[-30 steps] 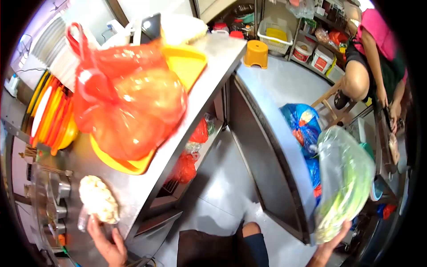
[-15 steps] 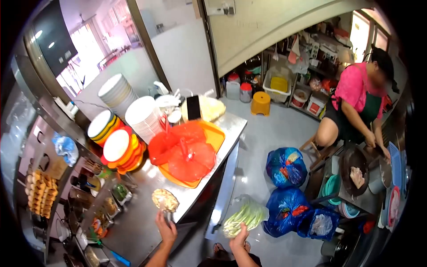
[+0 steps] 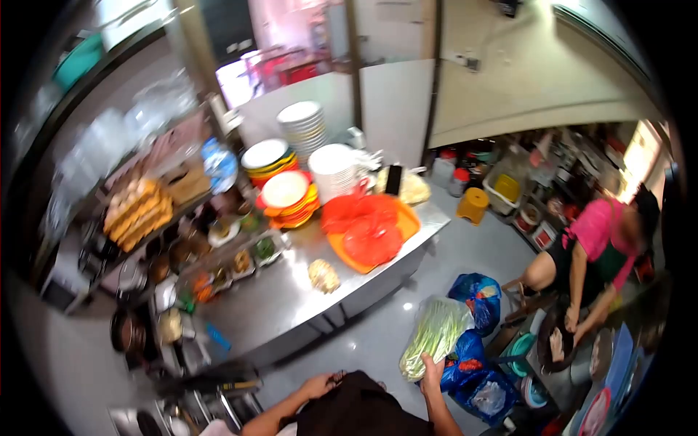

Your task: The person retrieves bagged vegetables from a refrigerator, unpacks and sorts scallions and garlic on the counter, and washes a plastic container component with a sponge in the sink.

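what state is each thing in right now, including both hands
right hand, closed on the bag of greens
bag of greens, full
left hand, beside the apron, grip unclear
red bag, bulging, on the orange tray
white plates, stacked
egg trays, stacked, holding eggs
phone, screen dark
yellow stool, upright
blue bags, filled

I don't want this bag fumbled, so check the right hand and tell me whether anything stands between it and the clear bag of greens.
Nothing visible does: the right hand holds the clear bag of greens directly. The blue bags show beside and beyond it, not in between.
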Demonstrator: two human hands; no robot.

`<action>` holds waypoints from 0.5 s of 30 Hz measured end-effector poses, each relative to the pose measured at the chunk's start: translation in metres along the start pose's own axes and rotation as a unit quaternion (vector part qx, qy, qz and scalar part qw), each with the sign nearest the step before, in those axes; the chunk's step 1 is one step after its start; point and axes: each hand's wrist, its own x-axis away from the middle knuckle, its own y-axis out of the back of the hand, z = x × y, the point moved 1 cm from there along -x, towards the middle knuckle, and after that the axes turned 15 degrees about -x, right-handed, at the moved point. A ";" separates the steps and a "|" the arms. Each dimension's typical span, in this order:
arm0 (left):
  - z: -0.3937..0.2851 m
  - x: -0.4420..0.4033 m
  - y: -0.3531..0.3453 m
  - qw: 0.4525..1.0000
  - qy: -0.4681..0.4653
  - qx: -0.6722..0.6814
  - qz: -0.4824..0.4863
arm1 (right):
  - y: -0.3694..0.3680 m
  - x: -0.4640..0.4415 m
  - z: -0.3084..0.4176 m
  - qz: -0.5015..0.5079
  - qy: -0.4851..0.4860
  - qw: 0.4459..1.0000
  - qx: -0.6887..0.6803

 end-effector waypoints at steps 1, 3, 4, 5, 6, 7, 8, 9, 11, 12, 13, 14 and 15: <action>-0.011 0.010 0.012 0.999 -0.003 0.032 -0.042 | -0.003 0.003 -0.003 0.023 -0.001 1.000 0.009; -0.029 0.025 0.032 0.986 0.031 0.116 -0.114 | -0.008 0.008 -0.017 0.089 -0.017 0.990 0.105; -0.017 0.016 0.022 0.976 0.030 0.186 -0.106 | -0.024 0.013 -0.020 0.117 -0.040 0.981 0.152; -0.021 0.020 0.018 0.954 0.006 0.276 -0.117 | -0.035 0.015 -0.028 0.153 -0.033 0.963 0.221; -0.030 0.016 0.022 0.923 -0.022 0.361 -0.131 | -0.050 0.017 -0.036 0.190 -0.021 0.937 0.293; -0.037 0.009 0.031 0.884 -0.053 0.442 -0.146 | -0.070 0.017 -0.045 0.227 -0.005 0.904 0.361; -0.050 0.013 0.047 0.849 -0.049 0.500 -0.165 | -0.099 0.019 -0.049 0.282 0.037 0.867 0.409; -0.069 0.025 0.065 0.810 -0.045 0.557 -0.180 | -0.134 0.026 -0.049 0.333 0.080 0.824 0.452; -0.080 0.030 0.095 0.739 -0.030 0.639 -0.213 | -0.185 0.030 -0.067 0.425 0.167 0.733 0.504; -0.078 0.030 0.104 0.710 -0.015 0.667 -0.227 | -0.203 0.034 -0.081 0.464 0.208 0.689 0.517; -0.071 0.032 0.115 0.679 -0.002 0.694 -0.239 | -0.218 0.036 -0.094 0.499 0.249 0.641 0.527; -0.054 0.030 0.124 0.643 0.018 0.733 -0.221 | -0.230 0.032 -0.110 0.543 0.229 0.591 0.550; -0.027 0.022 0.121 0.627 0.047 0.748 -0.211 | -0.245 0.032 -0.122 0.568 0.236 0.556 0.559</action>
